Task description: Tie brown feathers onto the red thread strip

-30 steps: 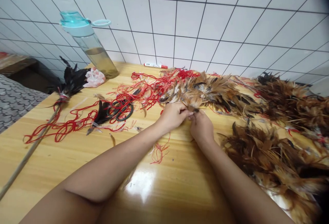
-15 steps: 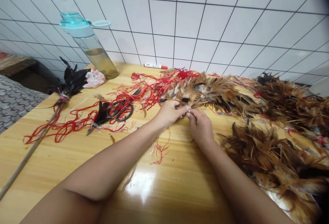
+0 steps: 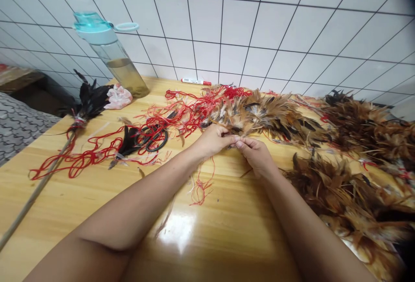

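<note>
Both of my hands meet at the near edge of a strip of brown feathers [image 3: 269, 115] lying across the wooden table [image 3: 220, 234]. My left hand [image 3: 214, 139] is closed in a pinch on the feather strip's edge. My right hand [image 3: 257, 154] is closed too, fingertips pressed against the left hand's, pinching a feather at the same spot. Red string [image 3: 202, 187] hangs loose under my left wrist.
Tangled red string [image 3: 181, 113] and black scissors [image 3: 152, 138] lie to the left. A stick with black feathers [image 3: 87, 100] runs to the left edge. A bottle [image 3: 113, 55], a crumpled pink-white piece [image 3: 118, 97] and a red marker [image 3: 196, 82] sit by the tiled wall. More brown feathers [image 3: 350, 187] are piled on the right.
My right hand has turned and shifted slightly right, fingers now pinching toward the left hand. The left hand has barely moved.
</note>
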The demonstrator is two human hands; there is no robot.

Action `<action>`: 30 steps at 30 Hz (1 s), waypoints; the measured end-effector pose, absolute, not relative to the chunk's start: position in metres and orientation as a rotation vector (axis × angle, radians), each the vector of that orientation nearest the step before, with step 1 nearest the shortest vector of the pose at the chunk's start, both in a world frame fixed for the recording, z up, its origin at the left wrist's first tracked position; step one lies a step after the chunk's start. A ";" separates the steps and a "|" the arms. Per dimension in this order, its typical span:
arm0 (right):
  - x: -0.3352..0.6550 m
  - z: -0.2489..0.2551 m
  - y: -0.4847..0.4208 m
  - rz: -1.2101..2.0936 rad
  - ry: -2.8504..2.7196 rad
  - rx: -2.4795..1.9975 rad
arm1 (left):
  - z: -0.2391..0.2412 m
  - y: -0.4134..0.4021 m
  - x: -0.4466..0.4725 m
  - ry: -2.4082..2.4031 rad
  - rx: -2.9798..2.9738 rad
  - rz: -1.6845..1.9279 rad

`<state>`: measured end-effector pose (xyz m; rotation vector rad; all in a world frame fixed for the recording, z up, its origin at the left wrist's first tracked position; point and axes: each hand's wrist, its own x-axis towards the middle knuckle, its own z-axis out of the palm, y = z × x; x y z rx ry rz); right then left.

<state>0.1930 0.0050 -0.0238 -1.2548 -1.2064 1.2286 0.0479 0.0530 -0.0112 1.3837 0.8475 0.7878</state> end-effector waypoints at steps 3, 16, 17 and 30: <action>0.192 -0.026 0.005 1.191 -1.194 -1.224 | -0.012 0.052 0.050 0.825 1.367 0.813; 0.201 -0.024 0.010 1.190 -0.866 -1.277 | -0.007 0.047 0.043 1.257 2.351 0.517; 0.200 -0.024 0.010 1.188 -0.863 -1.276 | -0.009 0.044 0.045 1.281 2.401 0.479; 0.198 -0.027 0.008 1.076 -0.902 -1.327 | 0.002 0.049 0.047 0.931 1.315 0.908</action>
